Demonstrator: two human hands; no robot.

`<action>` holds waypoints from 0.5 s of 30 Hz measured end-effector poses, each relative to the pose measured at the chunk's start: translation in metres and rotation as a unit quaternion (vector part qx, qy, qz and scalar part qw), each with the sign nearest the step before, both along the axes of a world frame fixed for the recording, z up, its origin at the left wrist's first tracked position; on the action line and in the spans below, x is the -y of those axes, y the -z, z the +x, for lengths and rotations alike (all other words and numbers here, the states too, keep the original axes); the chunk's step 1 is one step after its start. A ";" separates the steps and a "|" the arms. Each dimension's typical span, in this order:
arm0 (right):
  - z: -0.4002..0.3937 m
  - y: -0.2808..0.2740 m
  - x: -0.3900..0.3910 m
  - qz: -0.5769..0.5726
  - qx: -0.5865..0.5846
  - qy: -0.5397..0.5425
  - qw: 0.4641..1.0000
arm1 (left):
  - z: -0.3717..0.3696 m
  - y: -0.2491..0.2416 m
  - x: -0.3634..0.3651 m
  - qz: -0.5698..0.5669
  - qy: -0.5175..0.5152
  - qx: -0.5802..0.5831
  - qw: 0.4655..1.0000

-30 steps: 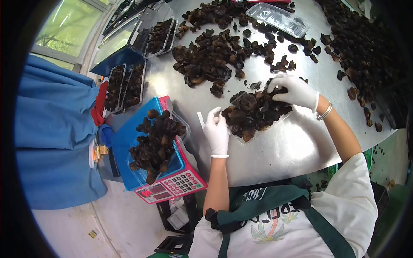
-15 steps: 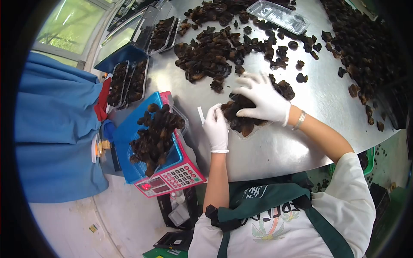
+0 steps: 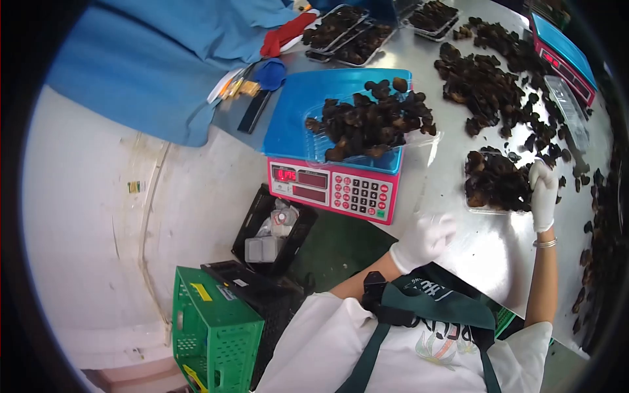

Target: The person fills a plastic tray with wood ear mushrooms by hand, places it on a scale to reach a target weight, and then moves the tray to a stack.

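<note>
A clear plastic tray [image 3: 486,210] heaped with dark wood ear mushrooms [image 3: 495,182] sits on the metal table. My right hand [image 3: 542,196], in a white glove, is at its right side with fingers curled in; whatever they pinch is hidden. My left hand [image 3: 427,241], also gloved, hovers near the table's front edge, apart from the tray. Motion blurs its fingers. To the left, a second clear tray [image 3: 318,134] piled with wood ear mushrooms rests on the blue pan of a pink digital scale [image 3: 331,190] with lit red digits.
Loose wood ear mushrooms [image 3: 481,85] lie in heaps toward the back and right. A clear tray [image 3: 569,114] and another scale [image 3: 565,59] stand at right. Filled trays [image 3: 359,46] line the back. Below are a black crate [image 3: 275,229] and a green crate [image 3: 219,327].
The view has swung toward the left. My left hand has drawn back from the tray toward my body. My right hand, spread over the mushrooms before, is now curled at the tray's right side.
</note>
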State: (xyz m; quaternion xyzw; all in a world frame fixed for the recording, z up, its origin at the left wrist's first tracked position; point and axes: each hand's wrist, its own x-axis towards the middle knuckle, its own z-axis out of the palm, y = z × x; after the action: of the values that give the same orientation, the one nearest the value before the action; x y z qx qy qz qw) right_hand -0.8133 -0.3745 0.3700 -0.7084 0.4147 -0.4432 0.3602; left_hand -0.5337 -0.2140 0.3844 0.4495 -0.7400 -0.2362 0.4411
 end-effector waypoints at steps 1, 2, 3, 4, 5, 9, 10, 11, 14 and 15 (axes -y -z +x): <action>0.013 -0.005 -0.013 0.006 -0.040 0.014 0.999 | 0.010 -0.017 -0.005 -0.052 -0.046 -0.009 0.998; 0.028 -0.012 -0.022 0.011 -0.079 0.032 0.996 | 0.023 -0.036 -0.008 -0.105 -0.088 -0.018 0.990; 0.039 -0.019 -0.024 0.001 -0.111 -0.017 0.994 | 0.043 -0.042 -0.009 -0.082 -0.153 -0.073 0.982; 0.051 -0.027 -0.024 -0.010 -0.142 -0.063 0.988 | 0.068 -0.057 -0.013 -0.015 -0.259 -0.076 0.963; 0.075 -0.045 -0.030 0.015 -0.120 -0.074 0.990 | 0.102 -0.062 -0.004 -0.061 -0.311 -0.072 0.946; 0.141 -0.065 -0.022 0.181 0.023 -0.114 0.977 | 0.185 -0.090 0.022 -0.005 -0.507 0.063 0.860; 0.153 -0.073 -0.016 0.240 0.068 -0.119 0.961 | 0.199 -0.085 0.027 0.068 -0.511 0.104 0.851; 0.161 -0.069 -0.006 0.247 0.068 -0.140 0.956 | 0.208 -0.080 0.029 0.145 -0.441 0.089 0.881; 0.181 -0.060 0.006 0.325 0.148 -0.224 0.907 | 0.206 -0.074 0.035 0.176 -0.402 0.070 0.896; 0.182 -0.059 0.007 0.330 0.162 -0.224 0.903 | 0.209 -0.075 0.035 0.236 -0.392 0.038 0.888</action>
State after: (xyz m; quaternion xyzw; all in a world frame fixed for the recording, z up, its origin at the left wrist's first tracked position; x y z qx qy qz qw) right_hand -0.6311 -0.3811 0.4290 -0.5422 0.3032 -0.2970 0.7251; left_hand -0.3251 -0.2487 0.4596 0.8024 -0.4423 -0.1949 0.3501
